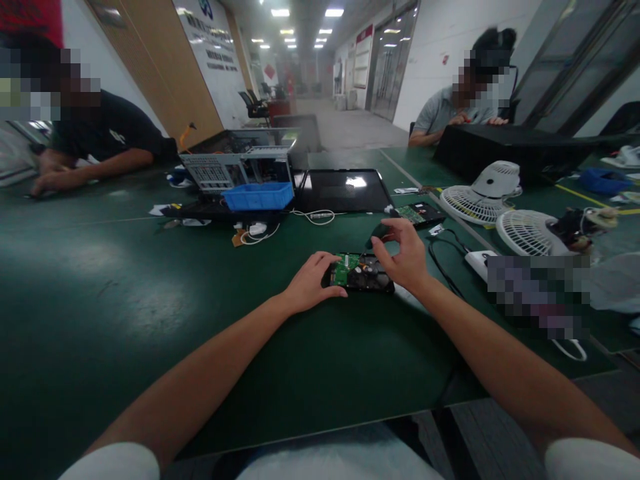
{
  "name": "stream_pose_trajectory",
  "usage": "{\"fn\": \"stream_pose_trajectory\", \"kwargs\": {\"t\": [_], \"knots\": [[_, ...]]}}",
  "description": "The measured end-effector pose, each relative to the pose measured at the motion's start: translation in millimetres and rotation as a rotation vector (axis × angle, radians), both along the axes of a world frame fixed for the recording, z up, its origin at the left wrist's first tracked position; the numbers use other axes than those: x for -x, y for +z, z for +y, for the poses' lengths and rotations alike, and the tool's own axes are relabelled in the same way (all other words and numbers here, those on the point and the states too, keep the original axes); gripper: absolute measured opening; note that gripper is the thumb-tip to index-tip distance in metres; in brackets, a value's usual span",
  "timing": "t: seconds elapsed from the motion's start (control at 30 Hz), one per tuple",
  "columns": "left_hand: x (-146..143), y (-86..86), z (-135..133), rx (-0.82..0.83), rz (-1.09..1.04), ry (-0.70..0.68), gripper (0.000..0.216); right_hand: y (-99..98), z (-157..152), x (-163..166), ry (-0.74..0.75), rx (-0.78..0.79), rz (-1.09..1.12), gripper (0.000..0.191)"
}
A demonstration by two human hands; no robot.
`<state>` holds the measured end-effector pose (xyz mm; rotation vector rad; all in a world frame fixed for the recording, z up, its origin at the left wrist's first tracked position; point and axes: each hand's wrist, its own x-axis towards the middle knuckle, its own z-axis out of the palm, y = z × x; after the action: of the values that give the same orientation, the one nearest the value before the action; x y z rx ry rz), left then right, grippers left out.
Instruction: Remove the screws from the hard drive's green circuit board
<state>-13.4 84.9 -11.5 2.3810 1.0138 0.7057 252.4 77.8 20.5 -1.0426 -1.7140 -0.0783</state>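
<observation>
Hard drive: a hard drive point(361, 272) is seen lying flat on the green table point(150, 300), circuit-board side up, straight ahead of the person, between the two hands.
Long axis: the drive's longer side is laid left to right across the view, so one short end is presented to each hand.
Left hand: the left hand point(313, 283) is pressed on the drive's left end, fingers point(334, 262) spread and laid over the near-left corner by the green board; nothing is clasped, the drive is only pinned down.
Right hand: the right hand point(406, 257) is raised over the drive's right end, thumb and fingers curled around a small dark object point(379, 233); what that object is cannot be told.
Which way from the fingers: the drive lies just below and to the left of the right fingertips, and directly under the left ones.
Nearer hand: the left is in contact with the drive; the right is close above it, and whether it touches cannot be told.
Just beyond: a second board-bearing unit point(419, 213) is seen near, behind the right hand, with a black cable point(443, 263) looping beside the right wrist.
Further off: an opened computer case point(235, 163) and a blue tray point(259, 196) are set well apart, with two white fans point(480, 193) to the right; other people are seated at the far edges.
</observation>
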Motion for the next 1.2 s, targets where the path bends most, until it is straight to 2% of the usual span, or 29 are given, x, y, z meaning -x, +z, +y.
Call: {"fn": "stream_pose_trajectory", "kwargs": {"t": [0.2,0.47,0.67,0.83,1.03,1.2], "knots": [[0.3,-1.2,1.5,0.01,-0.016,-0.012,0.077,8.5,-4.7,2.4,0.023,-0.023,-0.026,0.038],[1.1,-2.2,2.4,0.016,-0.014,-0.012,0.079,6.6,-4.5,2.1,0.011,0.062,0.011,0.037],[0.9,-3.8,3.2,0.007,-0.039,-0.012,0.079,5.1,-4.1,2.8,0.094,0.134,0.047,0.039],[1.1,-5.2,3.7,-0.006,-0.033,-0.018,0.079,4.0,-5.5,4.6,0.049,0.13,0.047,0.043],[1.8,-3.7,1.9,-0.055,-0.003,-0.059,0.068,1.2,-4.5,5.6,-0.044,0.066,0.056,0.046],[2.8,-2.7,1.0,-0.086,0.066,-0.067,0.064,2.7,-5.4,6.0,-0.03,0.047,0.068,0.047]]}}
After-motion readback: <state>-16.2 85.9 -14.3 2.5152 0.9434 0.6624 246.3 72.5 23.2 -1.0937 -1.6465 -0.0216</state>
